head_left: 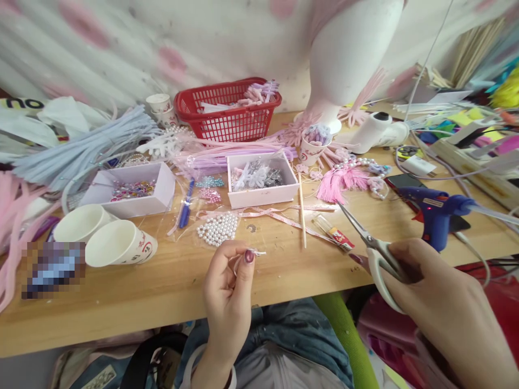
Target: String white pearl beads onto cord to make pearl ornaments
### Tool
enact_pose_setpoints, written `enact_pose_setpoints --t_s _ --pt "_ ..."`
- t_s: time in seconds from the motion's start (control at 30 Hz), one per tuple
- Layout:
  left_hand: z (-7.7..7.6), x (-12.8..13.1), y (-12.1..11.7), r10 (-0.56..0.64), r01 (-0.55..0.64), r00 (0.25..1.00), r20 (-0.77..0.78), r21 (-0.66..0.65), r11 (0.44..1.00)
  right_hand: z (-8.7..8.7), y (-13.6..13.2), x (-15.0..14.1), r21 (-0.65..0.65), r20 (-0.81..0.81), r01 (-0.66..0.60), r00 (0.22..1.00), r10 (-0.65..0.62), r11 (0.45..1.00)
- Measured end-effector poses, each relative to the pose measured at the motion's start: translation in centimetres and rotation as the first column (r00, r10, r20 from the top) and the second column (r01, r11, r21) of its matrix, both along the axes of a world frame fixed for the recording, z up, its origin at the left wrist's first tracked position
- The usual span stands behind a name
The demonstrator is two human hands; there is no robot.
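My left hand (229,297) is closed in a pinch above the table's front edge. A short white strand (259,252) sticks out between its thumb and forefinger; its exact kind is too small to tell. My right hand (438,302) grips a pair of scissors (371,240) by the white handles, blades pointing up and left toward a pink tassel (344,182). A small clear tube with a red and yellow label (340,237) lies just left of the blades. Beyond my left hand is a clear bag of white pearl beads (218,228).
White boxes of beads (133,208) and trinkets (263,195) stand mid-table, a red basket (229,124) behind. Paper cups (117,246) sit at left. A blue glue gun (440,210) with its cable lies right. A wooden stick (302,216) and measuring tape (279,216) are in the middle.
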State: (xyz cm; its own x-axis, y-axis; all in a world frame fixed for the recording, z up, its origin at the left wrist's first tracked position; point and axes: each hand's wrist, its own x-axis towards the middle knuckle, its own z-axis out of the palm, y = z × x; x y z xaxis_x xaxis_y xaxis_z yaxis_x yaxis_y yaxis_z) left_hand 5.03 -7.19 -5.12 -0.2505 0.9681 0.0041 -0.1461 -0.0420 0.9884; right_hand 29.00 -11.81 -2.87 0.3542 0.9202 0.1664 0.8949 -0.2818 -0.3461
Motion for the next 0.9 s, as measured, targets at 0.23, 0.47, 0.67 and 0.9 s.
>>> enact_pose_setpoints --t_s 0.23,0.47,0.67,0.9 --pt "-1.3 -1.1 0.6 -0.043 0.043 0.999 0.005 0.041 0.998 -1.9 1.6 3.5 -0.103 0.120 -0.149 0.980 0.161 0.983" --pt "-1.7 -1.5 0.9 -0.017 0.020 0.994 0.109 -0.022 1.000 -0.8 2.6 2.1 0.148 0.091 -0.121 0.990 0.108 0.982" --pt "-0.5 0.0 0.4 -0.119 0.148 0.954 0.277 -0.087 0.985 -0.7 2.8 -8.7 0.496 -0.653 -0.074 0.625 0.428 0.865" --pt "-0.1 0.9 -0.5 -0.191 0.259 0.892 0.409 -0.117 0.959 -2.7 4.9 -13.1 0.563 -0.822 0.074 0.161 0.547 0.823"
